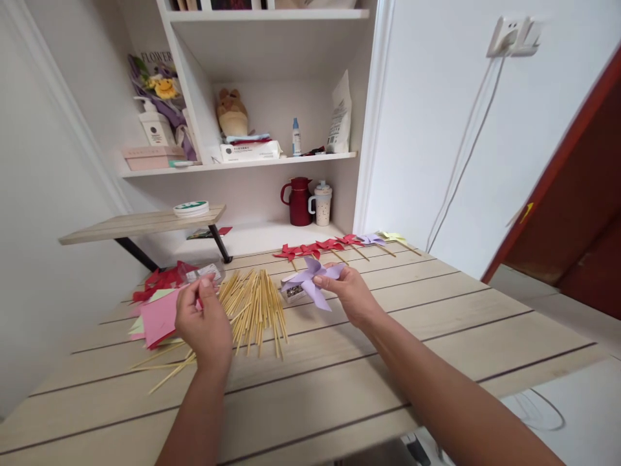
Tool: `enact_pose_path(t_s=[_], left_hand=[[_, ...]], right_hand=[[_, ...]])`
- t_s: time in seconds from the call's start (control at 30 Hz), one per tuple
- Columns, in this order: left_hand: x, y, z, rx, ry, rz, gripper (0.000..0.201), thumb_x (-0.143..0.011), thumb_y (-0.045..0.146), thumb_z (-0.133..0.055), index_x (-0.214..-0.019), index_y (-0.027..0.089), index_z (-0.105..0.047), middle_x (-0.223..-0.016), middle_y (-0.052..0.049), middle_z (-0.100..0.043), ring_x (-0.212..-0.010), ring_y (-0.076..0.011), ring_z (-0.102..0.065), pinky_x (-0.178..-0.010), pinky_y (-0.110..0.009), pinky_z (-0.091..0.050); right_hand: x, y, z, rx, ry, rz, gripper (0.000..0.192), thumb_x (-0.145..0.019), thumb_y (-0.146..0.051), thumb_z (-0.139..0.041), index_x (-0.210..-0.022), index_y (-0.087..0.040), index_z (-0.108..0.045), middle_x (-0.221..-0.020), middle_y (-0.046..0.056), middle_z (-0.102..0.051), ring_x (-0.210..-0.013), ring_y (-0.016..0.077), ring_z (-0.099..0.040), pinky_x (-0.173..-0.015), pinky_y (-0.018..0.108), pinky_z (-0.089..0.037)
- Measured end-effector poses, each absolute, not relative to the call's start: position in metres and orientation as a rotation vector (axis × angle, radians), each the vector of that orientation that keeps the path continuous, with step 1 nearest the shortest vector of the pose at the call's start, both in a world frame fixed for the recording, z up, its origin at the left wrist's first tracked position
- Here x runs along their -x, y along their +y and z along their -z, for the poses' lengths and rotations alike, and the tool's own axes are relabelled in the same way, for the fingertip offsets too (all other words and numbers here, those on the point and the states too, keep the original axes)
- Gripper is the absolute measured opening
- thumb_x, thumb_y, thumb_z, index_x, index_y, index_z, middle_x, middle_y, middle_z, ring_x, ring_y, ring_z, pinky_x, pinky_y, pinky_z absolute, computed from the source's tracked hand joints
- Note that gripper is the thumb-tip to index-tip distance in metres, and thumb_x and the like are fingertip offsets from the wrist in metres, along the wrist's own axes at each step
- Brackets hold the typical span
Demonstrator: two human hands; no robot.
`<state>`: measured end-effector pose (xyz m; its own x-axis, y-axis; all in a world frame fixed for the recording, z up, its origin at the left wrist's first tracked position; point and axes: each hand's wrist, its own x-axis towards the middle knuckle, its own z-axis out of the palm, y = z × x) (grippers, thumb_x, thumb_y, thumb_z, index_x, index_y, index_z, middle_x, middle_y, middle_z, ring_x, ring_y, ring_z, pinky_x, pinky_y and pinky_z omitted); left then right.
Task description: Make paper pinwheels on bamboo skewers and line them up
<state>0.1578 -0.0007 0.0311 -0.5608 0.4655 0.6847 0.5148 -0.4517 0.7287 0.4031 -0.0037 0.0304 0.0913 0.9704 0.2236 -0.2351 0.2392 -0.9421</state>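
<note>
A lilac paper pinwheel (pixel 310 279) is pinched between the thumb and fingers of my right hand (pixel 352 291), its blades folded toward the middle. No stick shows on it. Just behind it, partly covered, lies a small clear box (pixel 293 295) with small metallic pieces inside. My left hand (pixel 204 317) is raised with its fingers curled in a pinch; a bit of red shows by the fingertips, too small to name. Beside that hand are a stack of pink paper sheets (pixel 160 317) and a pile of thin wooden sticks (pixel 259 304).
Along the table's back edge lies a row of finished pinwheels on sticks, several red (pixel 330 244), one lilac (pixel 371 239) and one yellow (pixel 392 237). Red paper pieces (pixel 162 281) lie at the left, near a small raised shelf (pixel 145 226). A red jug (pixel 299 202) and a cup (pixel 322 204) stand behind.
</note>
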Motion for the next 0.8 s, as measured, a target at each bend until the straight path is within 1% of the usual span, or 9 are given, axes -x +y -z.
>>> enact_pose_path(t_s=[0.1, 0.17, 0.27, 0.37, 0.43, 0.57, 0.7, 0.8], left_hand=[[-0.149, 0.005, -0.031, 1.399, -1.615, 2.208, 0.032, -0.095, 0.041, -0.051, -0.102, 0.018, -0.071, -0.096, -0.005, -0.071, -0.082, -0.018, -0.066, -0.081, -0.034, -0.052], [-0.147, 0.007, -0.03, 1.465, -1.61, 2.091, 0.028, -0.094, 0.038, -0.053, -0.098, 0.018, -0.073, -0.093, -0.005, -0.072, -0.084, -0.0191, -0.066, -0.083, -0.035, -0.051], [-0.147, 0.008, -0.029, 1.71, -1.698, 1.693, 0.021, -0.091, 0.029, -0.055, -0.092, 0.021, -0.074, -0.092, -0.005, -0.074, -0.089, -0.0221, -0.066, -0.088, -0.038, -0.048], [-0.147, 0.008, -0.028, 1.881, -1.877, 1.239, 0.019, -0.089, 0.024, -0.056, -0.089, 0.022, -0.075, -0.099, -0.007, -0.075, -0.096, -0.0265, -0.067, -0.091, -0.044, -0.044], [-0.146, 0.009, -0.027, 1.9, -1.966, 1.095, 0.02, -0.089, 0.024, -0.055, -0.09, 0.023, -0.075, -0.104, -0.009, -0.074, -0.1, -0.0284, -0.066, -0.091, -0.045, -0.043], [-0.141, 0.016, -0.022, 1.987, -2.048, 1.067, 0.019, -0.087, 0.023, -0.057, -0.088, 0.024, -0.076, -0.102, -0.008, -0.073, -0.096, -0.0265, -0.066, -0.088, -0.043, -0.045], [-0.146, 0.022, -0.014, 2.149, -1.981, 1.096, 0.013, -0.082, 0.022, -0.064, -0.081, 0.023, -0.076, -0.1, -0.008, -0.072, -0.099, -0.027, -0.064, -0.091, -0.041, -0.047], [-0.149, 0.021, -0.015, 2.193, -1.902, 1.214, 0.012, -0.08, 0.018, -0.065, -0.076, 0.023, -0.075, -0.094, -0.007, -0.072, -0.096, -0.0256, -0.065, -0.091, -0.04, -0.048]], right_hand=[[-0.405, -0.003, -0.03, 0.875, -1.101, -1.11, 0.034, -0.056, -0.039, -0.09, -0.074, -0.019, -0.069, -0.071, -0.001, -0.067, -0.072, 0.0177, -0.06, -0.074, 0.033, -0.044], [-0.405, -0.002, -0.029, 0.892, -1.107, -1.115, 0.036, -0.055, -0.04, -0.09, -0.075, -0.019, -0.069, -0.072, -0.001, -0.067, -0.072, 0.0179, -0.06, -0.075, 0.033, -0.045], [-0.404, -0.002, -0.026, 0.905, -1.136, -1.128, 0.037, -0.055, -0.04, -0.09, -0.077, -0.019, -0.069, -0.073, 0.0, -0.068, -0.073, 0.0186, -0.061, -0.075, 0.034, -0.046], [-0.403, -0.002, -0.023, 0.896, -1.163, -1.141, 0.034, -0.057, -0.038, -0.089, -0.077, -0.019, -0.069, -0.074, 0.0, -0.068, -0.073, 0.018, -0.061, -0.075, 0.033, -0.046], [-0.403, -0.002, -0.022, 0.893, -1.18, -1.152, 0.032, -0.06, -0.038, -0.088, -0.077, -0.019, -0.069, -0.075, 0.0, -0.069, -0.075, 0.0187, -0.062, -0.077, 0.034, -0.047], [-0.404, -0.004, -0.021, 0.89, -1.204, -1.161, 0.031, -0.062, -0.04, -0.087, -0.079, -0.02, -0.07, -0.078, 0.001, -0.07, -0.08, 0.0206, -0.064, -0.08, 0.036, -0.048], [-0.403, -0.005, -0.022, 0.888, -1.218, -1.166, 0.03, -0.062, -0.039, -0.087, -0.075, -0.02, -0.068, -0.077, 0.0, -0.069, -0.077, 0.0189, -0.063, -0.078, 0.035, -0.047], [-0.403, -0.006, -0.023, 0.881, -1.212, -1.188, 0.03, -0.06, -0.037, -0.087, -0.075, -0.019, -0.068, -0.074, -0.001, -0.068, -0.074, 0.0173, -0.061, -0.076, 0.033, -0.046]])
